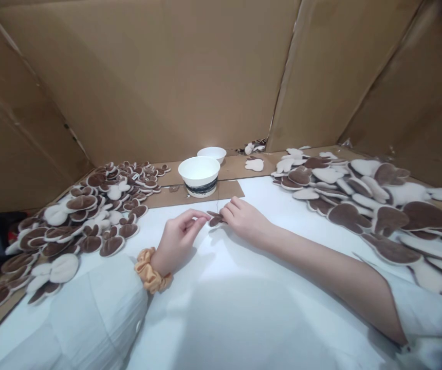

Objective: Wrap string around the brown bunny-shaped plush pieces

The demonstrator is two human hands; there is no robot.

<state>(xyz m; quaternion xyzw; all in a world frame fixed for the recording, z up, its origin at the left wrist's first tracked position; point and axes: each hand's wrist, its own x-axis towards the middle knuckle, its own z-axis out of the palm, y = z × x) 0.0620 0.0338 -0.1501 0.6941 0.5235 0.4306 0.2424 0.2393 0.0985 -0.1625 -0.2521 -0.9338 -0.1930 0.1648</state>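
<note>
Nearest to you were your pale sleeves (pixel 101 303), both forearms reaching forward over the white tabletop (pixel 257 190). A mustard-coloured scrunchie (pixel 151 270) circled your left wrist, just behind the hand; your right forearm was bare up to the elbow.

Ahead of the sleeves, your two hands nearly met. Your right hand (pixel 242 218) had its fingers curled in and gripped a small brown piece (pixel 215 221) that stuck out from the fingertips toward the left. Your left hand (pixel 184 231) was narrow, thumb and forefinger close together at the near-left tip of that piece; you could not tell from this view whether they pinched it or only touched it. The piece was between your hands, just above the tabletop. A thin dark line rose from beside it, too fine to make out clearly.

To the left of your left hand lay a heap of brown and cream plush pieces (pixel 82 203), many with ear-like lobes. Beyond that heap, at the far left, was a dark object (pixel 1 228), only partly in sight. To the right of your right hand, a second heap of larger flat pieces (pixel 348 216) in the same colours spread past your forearm.

Straight beyond your hands, on a strip of cardboard (pixel 231 191), stood a white bowl with a black band (pixel 188 180), and a second white bowl (pixel 212 152) was just behind it. Beyond your right hand lay a lone cream piece (pixel 255 165). Farthest off, cardboard walls (pixel 147 77) enclosed your workspace.
</note>
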